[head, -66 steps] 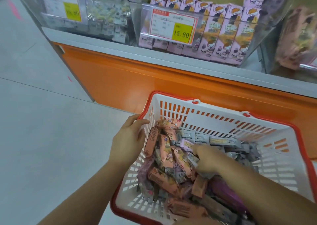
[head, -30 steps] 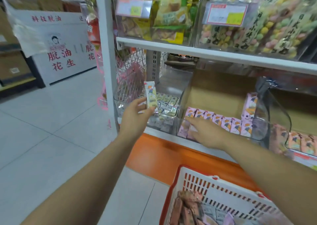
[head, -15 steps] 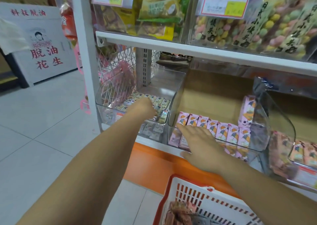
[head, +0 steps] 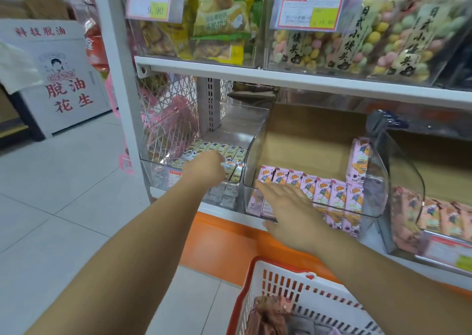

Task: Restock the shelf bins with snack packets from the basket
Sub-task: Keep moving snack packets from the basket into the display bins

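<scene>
My left hand point(head: 204, 168) reaches into the left clear bin point(head: 245, 115), fingers curled down onto a yellow-green snack packet point(head: 228, 167) among the rows of yellow-green packets point(head: 229, 151); the fingertips are hidden behind the knuckles. With straight fingers, my right hand point(head: 288, 207) lies flat against the front of the middle clear bin point(head: 380, 181), which holds a row of pink packets point(head: 321, 190). The red-rimmed white basket point(head: 286, 281) sits below my right arm, with brownish and purple packets point(head: 268, 317) in it.
A third bin of peach packets point(head: 434, 217) stands at the right. The shelf above point(head: 281, 77) carries bins of bagged snacks with price tags. An orange base panel point(head: 219, 242) runs under the shelf. Tiled floor point(head: 63, 220) opens to the left, towards a white display box point(head: 63, 79).
My left hand carried a yellow-green packet from the basket up into the left bin and has stayed low there. My right hand left the basket and settled on the middle bin's front.
</scene>
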The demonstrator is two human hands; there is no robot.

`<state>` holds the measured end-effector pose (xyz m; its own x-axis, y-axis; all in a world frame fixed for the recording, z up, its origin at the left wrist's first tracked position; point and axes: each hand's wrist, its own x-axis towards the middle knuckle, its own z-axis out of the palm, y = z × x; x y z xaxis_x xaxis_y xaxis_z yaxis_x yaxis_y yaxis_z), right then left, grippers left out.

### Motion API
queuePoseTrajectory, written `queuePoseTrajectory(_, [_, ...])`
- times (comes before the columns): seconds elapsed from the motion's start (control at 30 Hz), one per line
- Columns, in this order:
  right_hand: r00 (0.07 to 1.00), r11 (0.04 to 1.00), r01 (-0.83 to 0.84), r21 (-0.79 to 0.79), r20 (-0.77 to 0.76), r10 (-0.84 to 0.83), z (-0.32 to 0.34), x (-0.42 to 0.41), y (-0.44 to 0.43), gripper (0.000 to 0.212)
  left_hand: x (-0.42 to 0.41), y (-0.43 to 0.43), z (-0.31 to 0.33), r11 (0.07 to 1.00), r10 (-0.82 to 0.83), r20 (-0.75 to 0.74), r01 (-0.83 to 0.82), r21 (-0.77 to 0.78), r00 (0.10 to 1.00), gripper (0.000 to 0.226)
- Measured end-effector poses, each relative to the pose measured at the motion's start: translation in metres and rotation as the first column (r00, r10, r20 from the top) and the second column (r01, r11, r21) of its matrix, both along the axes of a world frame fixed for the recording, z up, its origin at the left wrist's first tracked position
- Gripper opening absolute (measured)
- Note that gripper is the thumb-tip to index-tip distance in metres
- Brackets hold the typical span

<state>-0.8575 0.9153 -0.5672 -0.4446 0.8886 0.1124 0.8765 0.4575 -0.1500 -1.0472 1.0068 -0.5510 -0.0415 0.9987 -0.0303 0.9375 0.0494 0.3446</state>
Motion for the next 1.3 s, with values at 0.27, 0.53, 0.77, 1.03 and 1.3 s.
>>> queuePoseTrajectory(0.27, [0.945, 0.986, -0.039, 0.159, -0.316, 0.088, -0.052, 0.041, -0.059, 0.029, 0.01, -0.13, -0.079, 0.777, -0.252, 0.374, -0.044, 0.628, 0.893, 0.031])
queuePoseTrajectory(0.53, [0.904, 0.843, 0.321, -0.432, -0.127, -0.409, -0.155, 0.122, -0.103, 0.025, 0.048, -0.188, -0.217, 0.986, -0.068, 0.349, 0.009, 0.168, 0.935, 0.037])
queuePoseTrajectory(0.77, [0.734, 0.504, 0.596, -0.625, 0.17, -0.658, -0.222, 0.172, -0.118, 0.053, 0.059, -0.184, -0.237, 0.997, -0.003, 0.304, -0.019, 0.069, 0.953, 0.041])
queuePoseTrajectory(1.03, [0.449, 0.261, 0.653, -0.711, 0.085, -0.89, -0.26, 0.167, -0.102, 0.072, 0.06, -0.183, -0.241, 0.996, -0.005, 0.285, -0.02, 0.084, 0.959, 0.041])
queuePoseTrajectory(1.3, [0.628, 0.315, 0.579, -0.752, 0.164, -0.761, -0.251, 0.165, -0.105, 0.019, 0.061, -0.183, -0.24, 0.997, -0.014, 0.28, -0.007, 0.077, 0.96, 0.04])
